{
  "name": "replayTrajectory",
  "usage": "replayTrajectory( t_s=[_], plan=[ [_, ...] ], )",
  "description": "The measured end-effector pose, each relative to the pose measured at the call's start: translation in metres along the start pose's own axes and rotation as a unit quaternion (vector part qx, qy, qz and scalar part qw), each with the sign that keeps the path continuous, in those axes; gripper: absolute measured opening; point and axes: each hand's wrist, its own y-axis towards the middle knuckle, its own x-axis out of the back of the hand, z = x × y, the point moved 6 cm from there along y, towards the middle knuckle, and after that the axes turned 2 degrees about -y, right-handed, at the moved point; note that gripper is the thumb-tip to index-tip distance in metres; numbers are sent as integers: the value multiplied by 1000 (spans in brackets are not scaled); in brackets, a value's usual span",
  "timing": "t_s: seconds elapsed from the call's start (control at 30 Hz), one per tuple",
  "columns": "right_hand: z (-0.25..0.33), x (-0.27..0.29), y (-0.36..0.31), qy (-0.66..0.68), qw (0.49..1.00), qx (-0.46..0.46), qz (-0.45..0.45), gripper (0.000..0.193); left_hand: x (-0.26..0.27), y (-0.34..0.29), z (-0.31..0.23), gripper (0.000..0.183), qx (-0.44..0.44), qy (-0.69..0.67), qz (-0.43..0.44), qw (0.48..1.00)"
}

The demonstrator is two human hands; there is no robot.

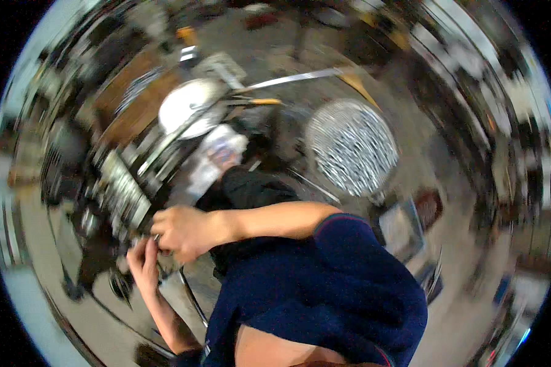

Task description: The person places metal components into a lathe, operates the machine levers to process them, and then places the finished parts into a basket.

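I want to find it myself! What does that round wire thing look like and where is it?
Start at the dark blue shirt low in the middle and look up past the shoulder. The round wire grille sits there on the floor, right of the white dome. Only it is a disc of thin silvery criss-cross wires.

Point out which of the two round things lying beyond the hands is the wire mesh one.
The round grille on the right: a crisscross wire mesh. The round disc on the left is plain, solid white.

Right hand point(183, 231) curled — forearm bare, left hand point(144, 264) just below, fingers bent, hands touching
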Motion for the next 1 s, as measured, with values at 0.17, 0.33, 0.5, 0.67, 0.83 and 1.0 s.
replayTrajectory(
  t_s=[0.17,0.33,0.5,0.67,0.83,1.0],
  plan=[
    [12,-12,36,18,992,55,115,25,26,-11,-15,26,9,23,23,999],
    [20,-47,67,23,970,127,207,27,56,-40,22,30,72,-83,10,994],
    [-16,-78,126,-122,955,90,254,27,150,-104,53,33,97,66,-170,978],
    [-67,-140,193,-284,923,126,225,24,229,-222,117,33,239,446,-284,814],
    [-89,-179,204,-355,854,55,376,23,211,-302,187,37,335,259,-308,852],
    [-105,-192,202,-352,874,60,329,20,176,-303,200,35,364,191,-403,818]
  ],
)
